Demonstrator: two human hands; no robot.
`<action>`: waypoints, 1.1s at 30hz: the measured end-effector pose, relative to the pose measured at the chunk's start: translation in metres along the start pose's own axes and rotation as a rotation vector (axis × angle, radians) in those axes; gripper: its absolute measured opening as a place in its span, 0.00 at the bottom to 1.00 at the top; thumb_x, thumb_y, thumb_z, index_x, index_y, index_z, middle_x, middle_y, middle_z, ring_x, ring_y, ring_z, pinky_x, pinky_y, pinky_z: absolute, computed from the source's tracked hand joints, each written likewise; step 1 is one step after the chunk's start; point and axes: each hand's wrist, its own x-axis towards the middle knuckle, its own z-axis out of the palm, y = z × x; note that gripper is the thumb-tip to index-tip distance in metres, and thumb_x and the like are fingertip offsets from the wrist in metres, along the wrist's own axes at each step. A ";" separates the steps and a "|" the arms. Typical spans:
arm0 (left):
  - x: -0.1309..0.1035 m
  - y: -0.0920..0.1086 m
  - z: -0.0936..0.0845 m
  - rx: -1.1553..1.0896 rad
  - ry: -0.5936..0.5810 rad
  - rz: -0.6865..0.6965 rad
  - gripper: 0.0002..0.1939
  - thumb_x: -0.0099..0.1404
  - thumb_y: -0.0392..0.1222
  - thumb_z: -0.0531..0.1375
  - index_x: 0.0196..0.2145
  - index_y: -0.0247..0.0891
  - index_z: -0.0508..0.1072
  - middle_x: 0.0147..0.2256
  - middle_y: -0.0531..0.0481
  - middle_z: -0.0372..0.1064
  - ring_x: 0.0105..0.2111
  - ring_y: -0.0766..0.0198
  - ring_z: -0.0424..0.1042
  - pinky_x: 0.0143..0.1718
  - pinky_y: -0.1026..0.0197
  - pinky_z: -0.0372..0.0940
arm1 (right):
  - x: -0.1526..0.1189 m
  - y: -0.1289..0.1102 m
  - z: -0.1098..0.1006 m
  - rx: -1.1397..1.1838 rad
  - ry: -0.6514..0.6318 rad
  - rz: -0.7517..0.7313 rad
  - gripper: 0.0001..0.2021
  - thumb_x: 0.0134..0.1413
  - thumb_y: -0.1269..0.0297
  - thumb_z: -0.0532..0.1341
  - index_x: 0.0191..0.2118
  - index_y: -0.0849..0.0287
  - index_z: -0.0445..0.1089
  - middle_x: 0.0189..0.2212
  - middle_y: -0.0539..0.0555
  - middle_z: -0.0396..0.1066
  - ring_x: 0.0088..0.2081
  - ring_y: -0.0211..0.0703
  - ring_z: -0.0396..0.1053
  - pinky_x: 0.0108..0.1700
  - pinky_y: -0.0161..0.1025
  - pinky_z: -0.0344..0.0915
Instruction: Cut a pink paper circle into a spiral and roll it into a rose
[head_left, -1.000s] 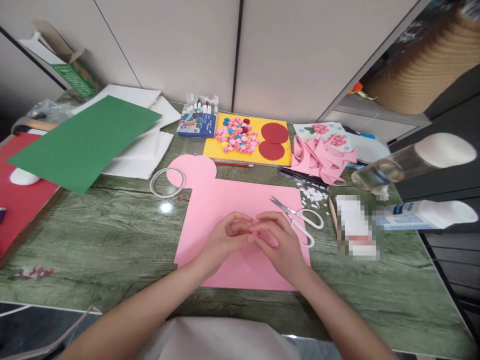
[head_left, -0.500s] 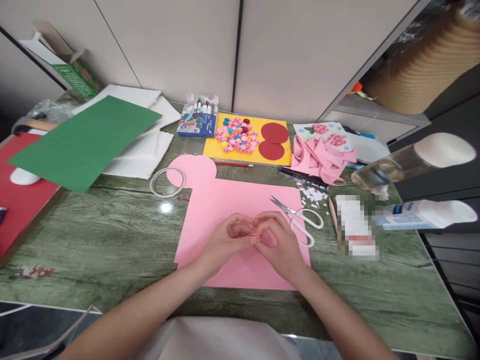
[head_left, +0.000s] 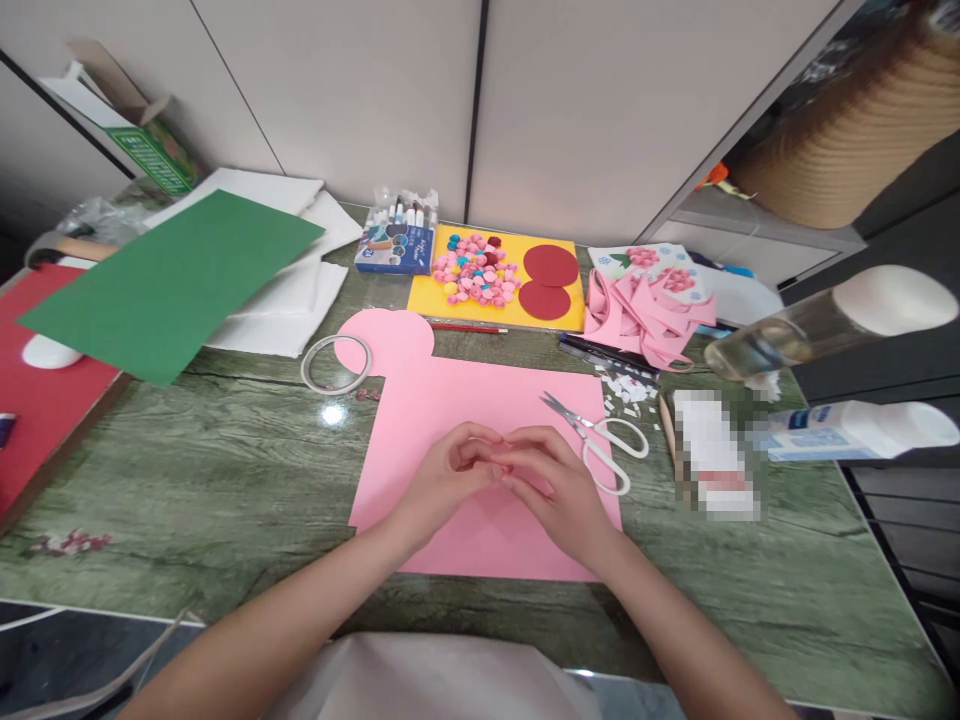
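Both hands meet fingertip to fingertip over a large pink sheet of paper. My left hand is closed in a pinch on a small pink paper piece, mostly hidden by the fingers. My right hand is also closed, its fingertips pinching the same piece from the other side. White-handled scissors lie just beyond my right hand, blades apart, partly on the pink sheet. Two pink paper circles lie at the sheet's far left corner, with a roll of tape overlapping one.
A yellow sheet bears small pink rolled pieces and two red circles. Beside it are a blue marker box and pink paper scraps. Green paper lies left; two bottles stand right.
My hands have shifted slightly left, and the right fingers have straightened a little. The small pink piece is more hidden between the fingertips. Other things on the table stay in place.
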 end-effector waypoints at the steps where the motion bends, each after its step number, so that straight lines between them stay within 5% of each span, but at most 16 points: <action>1: -0.001 0.000 0.000 0.004 -0.002 0.004 0.11 0.53 0.34 0.62 0.36 0.37 0.67 0.30 0.52 0.71 0.32 0.66 0.69 0.37 0.63 0.61 | 0.000 0.000 0.000 0.000 0.003 0.003 0.13 0.55 0.72 0.57 0.45 0.49 0.69 0.42 0.54 0.64 0.46 0.43 0.64 0.48 0.43 0.66; 15: 0.000 0.001 0.001 0.006 0.003 -0.044 0.14 0.50 0.34 0.65 0.34 0.38 0.66 0.23 0.58 0.64 0.26 0.70 0.64 0.32 0.65 0.57 | 0.001 0.001 0.004 -0.004 -0.007 -0.044 0.14 0.54 0.74 0.57 0.44 0.49 0.69 0.41 0.54 0.62 0.46 0.43 0.63 0.46 0.43 0.68; 20: 0.001 -0.003 0.001 0.012 0.005 -0.014 0.15 0.51 0.37 0.65 0.36 0.38 0.67 0.30 0.53 0.70 0.33 0.66 0.68 0.36 0.63 0.58 | 0.000 0.002 0.003 -0.050 0.007 -0.054 0.18 0.56 0.75 0.55 0.48 0.46 0.67 0.42 0.54 0.62 0.48 0.44 0.63 0.48 0.46 0.66; 33: 0.000 -0.008 0.002 -0.103 -0.041 -0.029 0.15 0.52 0.38 0.65 0.37 0.37 0.67 0.32 0.50 0.72 0.35 0.64 0.70 0.39 0.61 0.60 | -0.002 0.004 0.005 -0.094 0.137 0.021 0.05 0.51 0.70 0.61 0.33 0.52 0.67 0.40 0.53 0.63 0.45 0.45 0.65 0.47 0.47 0.65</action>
